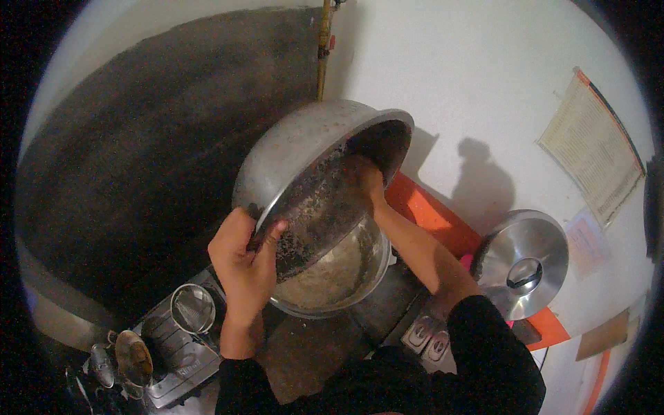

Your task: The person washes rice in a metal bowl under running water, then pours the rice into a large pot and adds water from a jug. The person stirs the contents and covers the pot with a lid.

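A large grey metal basin [306,140] is held tilted on its side, its dark, speckled inside facing right and down. My left hand [246,251] grips its lower left rim, with the thumb over the edge. My right hand [363,174] reaches inside the basin near its upper right part; the fingers are hidden in shadow, so what they hold is not visible. Below the basin stands a large round metal pot [342,275] on the stove, with pale, cloudy contents that look like liquid.
A round metal lid [550,259] leans at the right by an orange surface [425,207]. At lower left are a strainer [193,308] and small pans [134,358] on a metal stove [192,358]. A yellow pipe [322,67] runs down the wall.
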Demonstrator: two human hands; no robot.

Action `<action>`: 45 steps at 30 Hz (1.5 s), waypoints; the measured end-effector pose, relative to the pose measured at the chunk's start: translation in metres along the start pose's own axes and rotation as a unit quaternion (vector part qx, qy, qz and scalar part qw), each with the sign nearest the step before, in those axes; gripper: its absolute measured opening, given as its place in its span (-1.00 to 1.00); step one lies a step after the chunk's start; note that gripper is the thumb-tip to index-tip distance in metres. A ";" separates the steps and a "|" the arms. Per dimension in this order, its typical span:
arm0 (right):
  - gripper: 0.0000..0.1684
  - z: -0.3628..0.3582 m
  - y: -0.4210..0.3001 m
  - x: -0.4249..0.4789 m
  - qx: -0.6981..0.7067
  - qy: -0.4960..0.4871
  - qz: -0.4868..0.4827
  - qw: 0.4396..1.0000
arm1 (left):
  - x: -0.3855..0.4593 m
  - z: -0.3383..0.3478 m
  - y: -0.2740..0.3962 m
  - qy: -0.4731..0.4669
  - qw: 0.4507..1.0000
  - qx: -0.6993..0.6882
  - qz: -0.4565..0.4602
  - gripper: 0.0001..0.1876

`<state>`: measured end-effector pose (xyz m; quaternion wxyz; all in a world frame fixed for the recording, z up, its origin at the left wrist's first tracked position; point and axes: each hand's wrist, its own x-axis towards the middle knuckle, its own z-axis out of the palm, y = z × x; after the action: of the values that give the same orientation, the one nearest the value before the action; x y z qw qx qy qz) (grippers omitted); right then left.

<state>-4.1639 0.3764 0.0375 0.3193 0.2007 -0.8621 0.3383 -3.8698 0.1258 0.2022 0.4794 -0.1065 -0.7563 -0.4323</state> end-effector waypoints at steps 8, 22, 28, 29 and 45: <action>-0.70 -0.011 -0.107 -0.035 0.139 0.016 0.007 0.990 | -0.030 0.004 -0.028 0.051 0.997 0.061 0.016 -0.66; -0.66 0.092 -0.089 -0.100 0.559 -0.062 0.261 0.785 | -0.045 0.093 -0.090 0.193 0.979 0.008 0.061 -0.81; -0.59 0.061 -0.083 -0.187 0.203 -0.248 0.235 0.918 | -0.060 0.103 -0.121 0.208 0.978 -0.018 0.001 -0.85; -0.58 0.057 -0.086 -0.190 0.231 -0.234 0.271 0.905 | -0.061 0.104 -0.118 0.204 0.979 -0.008 -0.004 -0.85; -0.25 0.055 -0.085 -0.097 0.452 0.338 0.619 0.546 | -0.163 0.090 -0.061 0.346 0.937 0.038 0.017 -0.87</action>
<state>-4.0693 0.2915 -0.0217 0.1655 -0.3943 -0.3345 0.8398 -3.8775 0.1989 0.0200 0.7220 0.0553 -0.5580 -0.4053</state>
